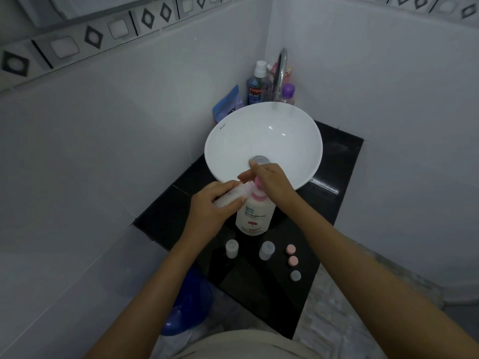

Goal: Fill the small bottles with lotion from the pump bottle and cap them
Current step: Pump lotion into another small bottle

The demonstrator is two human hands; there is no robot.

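Observation:
A white pump bottle [255,216] with a pink collar stands on the black counter [334,177], just in front of the basin. My right hand [272,181] rests on top of its pink pump head. My left hand [212,206] holds a small clear bottle [234,194] tilted on its side, its mouth up against the pump nozzle. Two more small uncapped bottles stand nearer me, one on the left [231,248] and one on the right [266,250]. To their right lie two pink caps [291,249] [293,260] and a grey cap [295,275].
A white round basin [293,141] fills the back of the counter, under a chrome tap [281,71]. Behind it stand a mouthwash bottle [256,86], a purple bottle [288,93] and a blue pouch [228,103]. Tiled walls close in left and right. A blue bucket [189,301] sits on the floor.

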